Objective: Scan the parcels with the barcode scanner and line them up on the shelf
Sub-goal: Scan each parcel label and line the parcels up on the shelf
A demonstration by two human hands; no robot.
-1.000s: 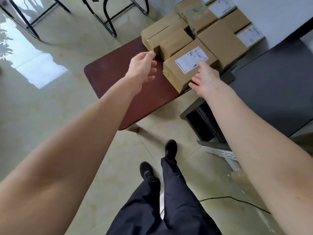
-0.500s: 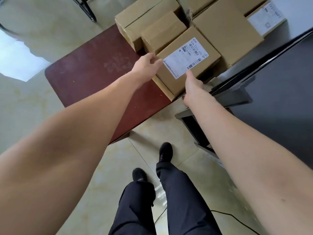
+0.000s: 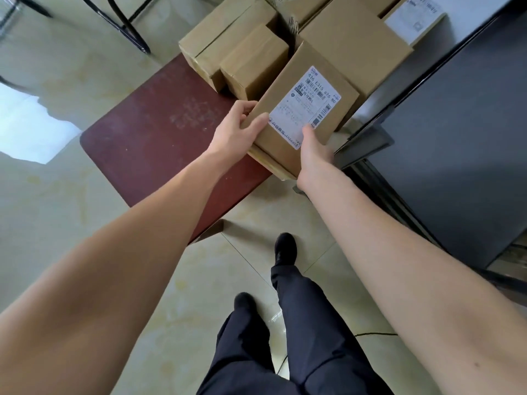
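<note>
Both arms reached forward and down, nearly straight. The left hand (image 3: 233,129) clasped the left edge of a labelled cardboard parcel (image 3: 288,109), thumb on top and fingers curled round the side. The right hand (image 3: 315,155) gripped its near right corner, thumb pressed on the white shipping label (image 3: 306,106). The parcel sat tilted at the near right edge of the dark red table (image 3: 159,132), with other cardboard boxes (image 3: 251,64) packed just beyond it.
</note>
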